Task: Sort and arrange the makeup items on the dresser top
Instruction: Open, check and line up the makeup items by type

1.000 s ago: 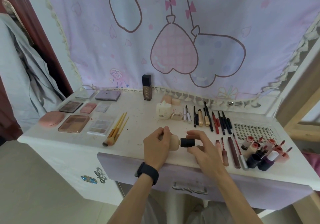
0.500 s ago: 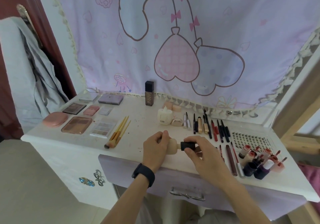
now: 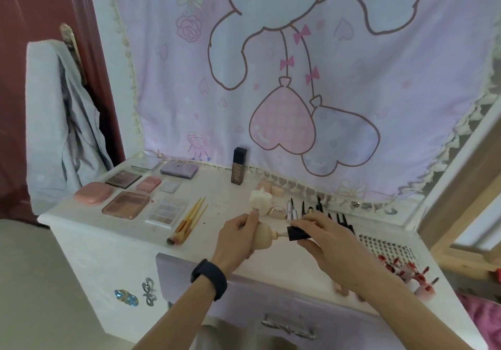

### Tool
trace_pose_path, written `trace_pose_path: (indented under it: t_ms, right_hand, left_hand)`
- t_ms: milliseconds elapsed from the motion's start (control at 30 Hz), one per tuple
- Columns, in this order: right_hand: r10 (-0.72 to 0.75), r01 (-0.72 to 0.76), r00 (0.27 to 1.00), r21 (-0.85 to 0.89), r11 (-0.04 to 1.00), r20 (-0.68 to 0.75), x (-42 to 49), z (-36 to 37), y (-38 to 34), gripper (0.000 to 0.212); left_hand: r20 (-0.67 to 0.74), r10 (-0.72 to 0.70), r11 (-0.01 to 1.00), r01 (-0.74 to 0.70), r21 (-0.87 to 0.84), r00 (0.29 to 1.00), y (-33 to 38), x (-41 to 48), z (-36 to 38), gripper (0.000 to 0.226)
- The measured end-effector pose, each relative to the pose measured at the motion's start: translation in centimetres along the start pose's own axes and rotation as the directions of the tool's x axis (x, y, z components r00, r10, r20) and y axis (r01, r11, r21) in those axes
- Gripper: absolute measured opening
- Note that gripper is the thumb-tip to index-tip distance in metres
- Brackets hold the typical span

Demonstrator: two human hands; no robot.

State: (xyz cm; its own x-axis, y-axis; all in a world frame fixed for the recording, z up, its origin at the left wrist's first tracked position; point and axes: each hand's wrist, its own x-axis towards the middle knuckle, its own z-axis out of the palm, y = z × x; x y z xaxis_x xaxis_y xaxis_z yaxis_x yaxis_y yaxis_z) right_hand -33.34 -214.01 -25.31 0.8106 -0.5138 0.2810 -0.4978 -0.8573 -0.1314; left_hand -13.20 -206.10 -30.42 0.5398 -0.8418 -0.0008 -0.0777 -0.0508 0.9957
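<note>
My left hand [image 3: 237, 237] grips a round beige foundation bottle [image 3: 265, 235] held sideways above the white dresser top [image 3: 217, 215]. My right hand [image 3: 321, 237] pinches its black cap [image 3: 297, 233], which stands a little off the bottle so the beige neck shows between them. Behind my hands lie a row of dark pencils and mascaras [image 3: 320, 210], partly hidden by my right hand. Several palettes [image 3: 126, 204] and compacts sit at the left, and yellow-handled brushes [image 3: 188, 221] lie beside them.
A tall dark foundation bottle [image 3: 239, 165] stands at the back by the pink cartoon curtain [image 3: 298, 78]. A white candle-like jar [image 3: 260, 199] and small lip-gloss bottles [image 3: 406, 271] sit at centre and right. A lash sheet [image 3: 385, 245] lies at the right. A grey garment [image 3: 59, 122] hangs at the left.
The black cap has come away from the bottle body, showing the neck. The camera has tilted up, so the dresser sits lower in view. Both hands stay on the bottle.
</note>
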Motion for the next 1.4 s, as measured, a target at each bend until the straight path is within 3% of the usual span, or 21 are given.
trace_pose_path:
  t_ms: [233, 433, 533, 633, 733, 800, 867, 967, 1100, 1200, 1400]
  right_hand:
    - [0.031, -0.030, 0.998, 0.023, 0.999, -0.051, 0.3, -0.8, 0.1, 0.035]
    - [0.203, -0.171, 0.976, 0.304, 0.937, -0.078, 0.0, 0.9, 0.0, 0.030]
    - [0.375, -0.268, 0.925, 0.604, 0.751, -0.056, 0.1, 2.5, -0.4, 0.031]
    - [0.526, -0.325, 0.850, 0.823, 0.466, 0.038, 0.4, 5.0, -0.7, 0.023]
    - [0.632, -0.300, 0.764, 0.938, 0.174, 0.127, 1.0, 7.2, -1.1, 0.019]
    - [0.670, -0.303, 0.725, 0.947, 0.107, 0.156, 1.4, 8.4, -1.4, 0.020]
    - [0.712, -0.340, 0.691, 0.925, 0.170, 0.123, 1.7, 9.4, -1.5, 0.022]
    - [0.745, -0.389, 0.666, 0.864, 0.320, 0.024, 2.1, 9.7, -1.9, 0.022]
    - [0.744, -0.406, 0.665, 0.804, 0.434, -0.066, 3.1, 10.3, -2.0, 0.026]
    - [0.712, -0.442, 0.698, 0.736, 0.512, -0.077, 3.8, 10.7, -1.8, 0.025]
    - [0.676, -0.518, 0.720, 0.529, 0.672, -0.154, 4.8, 12.0, -1.2, 0.027]
  left_hand:
    - [-0.032, -0.011, 0.999, 0.009, -0.052, 0.999, 0.7, 0.2, -1.7, 0.046]
    - [0.008, -0.200, 0.907, 0.188, -0.377, 0.980, 1.1, 0.9, -2.6, 0.049]
    - [0.078, -0.275, 0.743, 0.263, -0.616, 0.958, 1.0, 1.1, -3.2, 0.035]
    - [0.231, -0.160, 0.577, 0.281, -0.767, 0.960, 0.8, 1.4, -3.6, 0.022]
    - [0.279, -0.085, 0.641, 0.267, -0.719, 0.956, 0.9, 1.9, -3.8, 0.042]
    - [0.247, -0.066, 0.733, 0.216, -0.646, 0.967, 0.9, 2.5, -3.7, 0.041]
    - [0.218, -0.012, 0.851, 0.124, -0.510, 0.976, 1.1, 2.9, -3.7, 0.036]
    - [0.193, 0.089, 0.984, -0.056, -0.169, 0.977, 1.2, 3.7, -3.7, 0.038]
    - [0.141, 0.141, 0.963, -0.169, 0.211, 0.980, 0.4, 5.3, -3.1, 0.041]
    - [0.165, 0.155, 0.926, -0.202, 0.319, 0.974, -0.5, 6.1, -2.7, 0.039]
    - [0.189, 0.158, 0.919, -0.214, 0.332, 0.969, -1.9, 7.0, -2.0, 0.042]
